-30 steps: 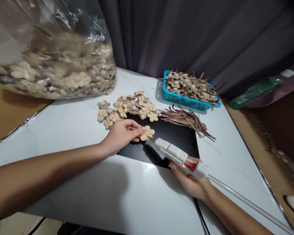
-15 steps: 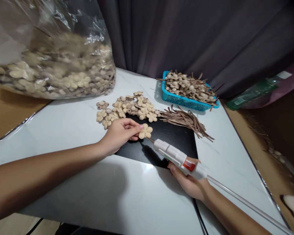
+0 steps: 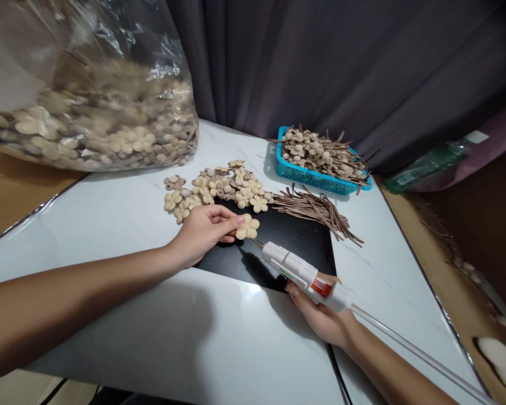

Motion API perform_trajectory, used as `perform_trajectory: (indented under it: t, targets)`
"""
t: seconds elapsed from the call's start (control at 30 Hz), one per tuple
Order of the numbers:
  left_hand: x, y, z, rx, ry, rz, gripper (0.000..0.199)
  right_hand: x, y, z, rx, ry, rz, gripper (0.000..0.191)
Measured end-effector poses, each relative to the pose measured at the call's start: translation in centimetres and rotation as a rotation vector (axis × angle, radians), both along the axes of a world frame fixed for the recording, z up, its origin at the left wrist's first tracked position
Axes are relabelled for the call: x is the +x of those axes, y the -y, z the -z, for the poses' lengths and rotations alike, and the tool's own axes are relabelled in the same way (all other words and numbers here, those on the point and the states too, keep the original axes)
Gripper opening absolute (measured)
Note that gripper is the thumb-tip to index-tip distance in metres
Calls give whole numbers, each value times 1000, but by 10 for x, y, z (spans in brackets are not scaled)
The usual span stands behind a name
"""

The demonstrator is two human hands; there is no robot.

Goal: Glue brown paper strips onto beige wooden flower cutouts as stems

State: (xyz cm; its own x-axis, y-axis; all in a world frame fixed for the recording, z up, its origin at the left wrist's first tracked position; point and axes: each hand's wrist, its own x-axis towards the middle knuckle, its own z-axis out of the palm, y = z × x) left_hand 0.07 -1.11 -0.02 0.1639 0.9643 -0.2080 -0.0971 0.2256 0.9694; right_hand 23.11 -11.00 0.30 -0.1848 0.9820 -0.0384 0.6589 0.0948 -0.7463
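My left hand (image 3: 208, 232) pinches a cream five-petalled flower (image 3: 248, 226) by its left edge, above a black mat (image 3: 227, 261). In my right hand (image 3: 322, 318) is a white glue gun (image 3: 290, 264) with an orange part and a clear glue stick (image 3: 405, 343) sticking out behind. Its thin tip points at the flower's lower right edge; whether they touch I cannot tell. Behind my left hand lies a pile of cream and grey-brown flowers (image 3: 202, 189). A bundle of brown strips (image 3: 316, 211) rests right of the pile, partly on the mat.
At the back left stands a large clear bag (image 3: 109, 129) full of flower pieces. A blue basket (image 3: 316, 177) with flowers and brown strips sits at the back right. Beyond the white table (image 3: 122, 320) on the right lies a green bottle (image 3: 430, 163). A black cable (image 3: 339, 371) hangs near my right wrist.
The view has shifted slightly, so the basket and strips appear a little further left and lower. Both hands keep the same hold on the flower and the glue gun.
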Motion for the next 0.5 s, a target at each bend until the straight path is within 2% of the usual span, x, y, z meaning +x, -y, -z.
perform_trajectory:
  t: [0.5]
  targets:
    - [-2, 2, 4, 54, -72, 102, 27, 0, 0, 2, -12, 20, 26, 30]
